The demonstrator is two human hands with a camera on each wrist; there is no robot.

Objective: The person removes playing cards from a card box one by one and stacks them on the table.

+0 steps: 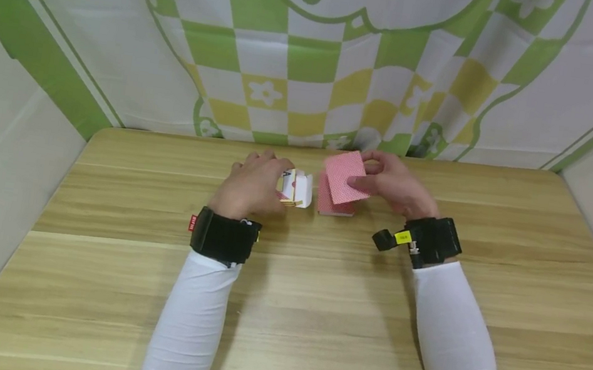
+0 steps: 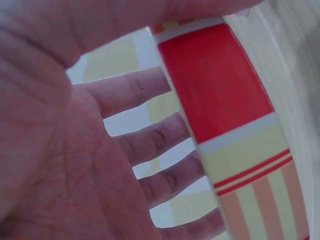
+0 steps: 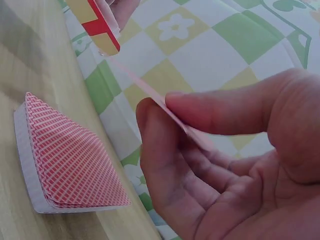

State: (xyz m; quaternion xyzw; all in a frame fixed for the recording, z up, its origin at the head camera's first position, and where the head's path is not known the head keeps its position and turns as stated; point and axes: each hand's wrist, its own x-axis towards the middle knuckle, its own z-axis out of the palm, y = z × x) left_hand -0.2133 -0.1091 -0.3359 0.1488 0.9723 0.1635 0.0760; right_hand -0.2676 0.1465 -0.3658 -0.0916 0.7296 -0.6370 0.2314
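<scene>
My left hand (image 1: 253, 185) holds a small card box (image 1: 288, 191) on the table, fingers on its far side and thumb on the near one. Its white flap stands out at the right end, and a card marked A shows there. Red, cream and striped printing covers the box side (image 2: 220, 90) in the left wrist view. Between thumb and fingers my right hand (image 1: 396, 183) pinches a red-backed playing card (image 1: 344, 176); edge-on in the right wrist view, it looks thin. Below that card lies a squared deck of red-backed cards (image 3: 75, 160), face down.
The wooden table (image 1: 279, 309) runs back to a green, white and yellow checked curtain (image 1: 312, 73), close behind both hands. Pale walls flank the table left and right. Black straps (image 1: 226, 237) sit on both wrists.
</scene>
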